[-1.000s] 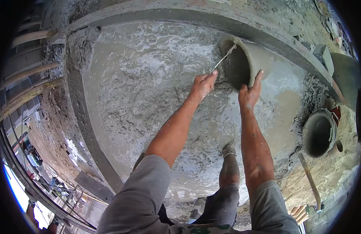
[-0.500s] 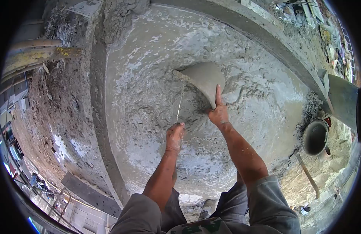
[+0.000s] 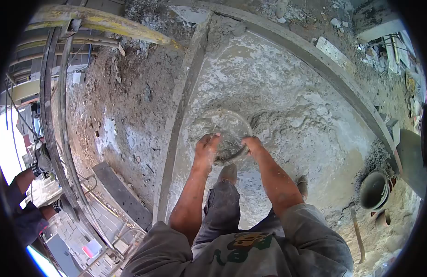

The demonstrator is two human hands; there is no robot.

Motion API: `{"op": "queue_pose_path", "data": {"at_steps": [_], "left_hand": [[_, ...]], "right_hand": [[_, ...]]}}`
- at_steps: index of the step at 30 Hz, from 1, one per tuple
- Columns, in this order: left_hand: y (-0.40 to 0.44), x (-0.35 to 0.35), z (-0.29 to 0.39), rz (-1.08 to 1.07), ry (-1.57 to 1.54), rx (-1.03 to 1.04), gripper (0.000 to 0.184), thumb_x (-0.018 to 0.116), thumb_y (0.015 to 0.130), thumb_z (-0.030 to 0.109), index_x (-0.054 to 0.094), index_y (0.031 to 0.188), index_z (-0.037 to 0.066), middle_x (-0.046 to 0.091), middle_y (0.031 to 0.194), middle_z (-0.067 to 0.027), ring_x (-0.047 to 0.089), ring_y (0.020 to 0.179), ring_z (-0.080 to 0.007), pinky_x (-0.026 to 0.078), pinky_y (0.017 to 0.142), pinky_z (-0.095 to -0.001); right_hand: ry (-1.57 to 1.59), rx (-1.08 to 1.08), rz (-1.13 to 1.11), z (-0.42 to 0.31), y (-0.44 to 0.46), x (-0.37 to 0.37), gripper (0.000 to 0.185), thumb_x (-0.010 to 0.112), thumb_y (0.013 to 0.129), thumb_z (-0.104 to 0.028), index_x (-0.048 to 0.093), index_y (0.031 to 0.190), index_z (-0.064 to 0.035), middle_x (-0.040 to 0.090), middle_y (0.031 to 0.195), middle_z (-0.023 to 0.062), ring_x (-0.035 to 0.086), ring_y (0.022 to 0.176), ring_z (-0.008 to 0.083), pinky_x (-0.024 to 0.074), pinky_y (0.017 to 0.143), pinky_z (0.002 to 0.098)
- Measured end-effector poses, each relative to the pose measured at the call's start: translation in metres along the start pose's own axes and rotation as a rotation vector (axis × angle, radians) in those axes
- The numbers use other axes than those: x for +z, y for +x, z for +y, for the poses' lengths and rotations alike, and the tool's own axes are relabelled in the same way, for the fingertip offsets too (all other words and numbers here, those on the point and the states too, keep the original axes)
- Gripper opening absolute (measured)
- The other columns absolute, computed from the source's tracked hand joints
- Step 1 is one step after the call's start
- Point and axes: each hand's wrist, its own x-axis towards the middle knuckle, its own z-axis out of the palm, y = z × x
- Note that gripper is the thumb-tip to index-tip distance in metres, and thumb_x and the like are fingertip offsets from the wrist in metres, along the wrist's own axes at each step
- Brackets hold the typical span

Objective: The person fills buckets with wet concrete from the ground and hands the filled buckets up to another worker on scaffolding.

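A round bucket (image 3: 247,123), smeared with grey cement, is in front of me with its mouth facing up toward me. Wet grey mix shows inside it. My left hand (image 3: 207,147) is closed at its near left side, around what looks like the thin wire handle; the fingers partly hide it. My right hand (image 3: 254,146) grips the bucket's right rim. Around and beyond the bucket spreads wet concrete (image 3: 296,117), lumpy and churned in the middle. My shoes stand in this mix.
Raised concrete edges (image 3: 175,124) bound the wet area on the left and far side. A second bucket (image 3: 374,190) and a wooden handle (image 3: 358,235) lie at right. At left are a dark plank (image 3: 122,194), a yellow pole (image 3: 116,25) and another person's legs (image 3: 26,203).
The bucket has gone from tipped on its side to mouth up, and has moved nearer my body with both hands on it. My view has shifted left, and one foot is forward.
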Motion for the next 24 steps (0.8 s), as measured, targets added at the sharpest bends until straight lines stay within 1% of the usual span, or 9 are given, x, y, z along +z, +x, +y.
{"op": "queue_pose_path", "data": {"at_steps": [4, 6, 8, 11, 13, 17, 21, 23, 24], "left_hand": [[-0.066, -0.090, 0.055, -0.044, -0.055, 0.048, 0.037, 0.065, 0.080, 0.037, 0.057, 0.085, 0.001, 0.040, 0.056, 0.0052, 0.033, 0.047, -0.0065, 0.026, 0.045, -0.0249], [-0.099, -0.134, 0.093, -0.032, -0.076, 0.147, 0.042, 0.063, 0.082, 0.042, 0.060, 0.082, 0.001, 0.041, 0.056, 0.0053, 0.034, 0.049, -0.0054, 0.025, 0.045, -0.0247], [-0.134, -0.183, 0.136, -0.021, -0.130, 0.212, 0.043, 0.062, 0.082, 0.043, 0.060, 0.082, 0.000, 0.041, 0.057, 0.0051, 0.035, 0.050, -0.0057, 0.025, 0.045, -0.0247], [-0.196, -0.249, 0.195, 0.011, -0.120, 0.378, 0.043, 0.061, 0.083, 0.044, 0.059, 0.082, 0.001, 0.039, 0.057, 0.0051, 0.032, 0.049, -0.0055, 0.024, 0.044, -0.0243], [-0.226, -0.289, 0.232, 0.046, -0.020, 0.501, 0.039, 0.061, 0.084, 0.042, 0.056, 0.085, 0.003, 0.034, 0.056, 0.0065, 0.026, 0.046, -0.0046, 0.021, 0.042, -0.0232], [-0.293, -0.356, 0.298, 0.201, -0.115, 0.664, 0.044, 0.060, 0.083, 0.047, 0.051, 0.093, 0.005, 0.040, 0.063, 0.0029, 0.031, 0.050, -0.0041, 0.023, 0.042, -0.0200], [-0.325, -0.407, 0.345, 0.285, -0.073, 0.794, 0.046, 0.054, 0.084, 0.057, 0.052, 0.088, 0.011, 0.036, 0.060, 0.0045, 0.024, 0.043, -0.0022, 0.016, 0.038, -0.0180], [-0.342, -0.433, 0.361, 0.348, 0.010, 0.714, 0.046, 0.052, 0.084, 0.059, 0.051, 0.083, 0.013, 0.036, 0.060, 0.0051, 0.024, 0.041, -0.0023, 0.017, 0.037, -0.0176], [-0.338, -0.450, 0.363, 0.406, 0.040, 0.773, 0.046, 0.052, 0.084, 0.060, 0.049, 0.080, 0.015, 0.036, 0.059, 0.0057, 0.024, 0.041, -0.0024, 0.017, 0.036, -0.0178]], "right_hand": [[-0.082, -0.064, -0.138, -0.038, -0.100, 0.038, 0.047, 0.065, 0.067, -0.017, 0.055, 0.109, 0.0028, 0.056, 0.100, 0.0157, 0.059, 0.075, 0.0290, 0.0517, 0.060, 0.0426], [-0.139, -0.133, -0.233, -0.062, -0.142, 0.064, 0.055, 0.065, 0.071, -0.019, 0.049, 0.120, -0.0002, 0.053, 0.113, 0.0173, 0.059, 0.086, 0.0314, 0.0527, 0.067, 0.0432], [-0.198, -0.134, -0.413, -0.108, -0.245, 0.094, 0.064, 0.064, 0.073, -0.021, 0.040, 0.130, -0.0036, 0.048, 0.124, 0.0173, 0.055, 0.099, 0.0319, 0.0511, 0.074, 0.0433], [-0.542, -0.216, -0.434, -0.156, -0.339, 0.138, 0.071, 0.065, 0.074, -0.023, 0.034, 0.135, -0.0055, 0.046, 0.129, 0.0170, 0.053, 0.106, 0.0295, 0.0487, 0.081, 0.0422], [-0.414, -0.423, -0.486, -0.158, -0.368, 0.177, 0.061, 0.064, 0.072, -0.019, 0.044, 0.126, -0.0011, 0.053, 0.118, 0.0144, 0.055, 0.102, 0.0258, 0.0477, 0.082, 0.0401], [-0.389, -0.602, -0.465, -0.186, -0.467, 0.260, 0.040, 0.062, 0.069, -0.012, 0.057, 0.105, 0.0038, 0.059, 0.097, 0.0111, 0.058, 0.087, 0.0238, 0.0489, 0.074, 0.0391], [-0.331, -0.664, -0.627, -0.212, -0.508, 0.333, 0.040, 0.062, 0.069, -0.012, 0.057, 0.104, 0.0054, 0.060, 0.099, 0.0134, 0.059, 0.086, 0.0245, 0.0494, 0.069, 0.0360], [-0.355, -0.707, -0.620, -0.222, -0.529, 0.363, 0.041, 0.062, 0.069, -0.013, 0.057, 0.105, 0.0052, 0.060, 0.102, 0.0143, 0.060, 0.089, 0.0249, 0.0493, 0.070, 0.0373], [-0.388, -0.705, -0.658, -0.227, -0.549, 0.369, 0.042, 0.060, 0.073, -0.011, 0.053, 0.111, 0.0056, 0.059, 0.103, 0.0139, 0.058, 0.095, 0.0241, 0.0513, 0.078, 0.0386]]}}
